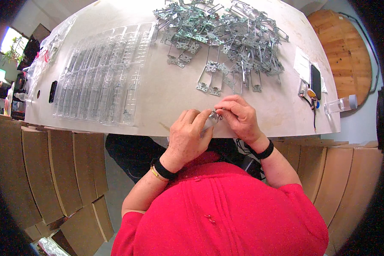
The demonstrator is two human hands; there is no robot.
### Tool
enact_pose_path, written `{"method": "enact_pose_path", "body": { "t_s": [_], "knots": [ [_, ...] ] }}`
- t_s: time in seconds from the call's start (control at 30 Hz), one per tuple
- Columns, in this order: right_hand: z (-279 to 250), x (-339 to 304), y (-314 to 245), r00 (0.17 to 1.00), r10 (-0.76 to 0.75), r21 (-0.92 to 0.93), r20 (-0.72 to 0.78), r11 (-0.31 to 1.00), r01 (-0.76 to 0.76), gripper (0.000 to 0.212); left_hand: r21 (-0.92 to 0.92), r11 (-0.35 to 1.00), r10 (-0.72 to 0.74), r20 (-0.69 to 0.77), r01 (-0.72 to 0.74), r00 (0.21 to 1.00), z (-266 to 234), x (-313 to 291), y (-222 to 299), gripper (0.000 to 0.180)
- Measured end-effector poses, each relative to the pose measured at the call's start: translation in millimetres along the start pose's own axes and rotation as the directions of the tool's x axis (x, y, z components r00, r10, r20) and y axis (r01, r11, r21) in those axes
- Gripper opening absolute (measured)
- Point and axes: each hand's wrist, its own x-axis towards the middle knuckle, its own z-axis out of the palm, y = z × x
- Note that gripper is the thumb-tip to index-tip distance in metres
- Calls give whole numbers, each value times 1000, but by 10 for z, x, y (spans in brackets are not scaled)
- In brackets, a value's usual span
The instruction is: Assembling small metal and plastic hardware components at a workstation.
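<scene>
At the table's near edge, my left hand (190,134) is closed round a small metal bracket (215,116), whose end shows past the fingertips. My right hand (240,117) meets it there, thumb and forefinger pinched at that same end. Fingers hide most of the part. Just beyond my hands lies a big tangled heap of metal brackets (226,34) with thin wire arms; a few brackets (210,81) lie at its near side. Off to the left sits a clear plastic tray (132,96) with long compartments, some holding metal parts.
On the table's right are a dark phone (315,81), a white paper (301,64), small items with a cord (312,94) and a clear bottle (341,104) lying on its side. Cardboard boxes (66,170) stand below on both sides. A round wooden board (341,51) leans behind.
</scene>
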Motion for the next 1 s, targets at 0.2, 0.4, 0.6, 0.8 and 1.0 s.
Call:
{"method": "enact_pose_path", "body": {
  "t_s": [0.2,0.4,0.6,0.8,1.0],
  "knots": [
    [-6,-8,2,999,36,-2,6,999,-36,12,3,1000,3,-4,-3,1000,9,-9,-7,46],
    [-8,-9,-9,1000,2,-9,12,1000,-2,13,-1,1000,-3,1,3,1000,0,-10,-4,46],
    [23,3,24,1000,9,42,4,999,-9,12,-3,1000,-3,3,3,1000,5,-8,-6,47],
    [-6,-37,0,998,5,3,-57,1000,-5,9,-5,1000,-9,6,9,1000,-8,-2,3,47],
    [14,-56,33,996,83,52,-24,995,-82,7,9,1000,29,0,-29,1000,-38,21,-29,46]
  ]
}}
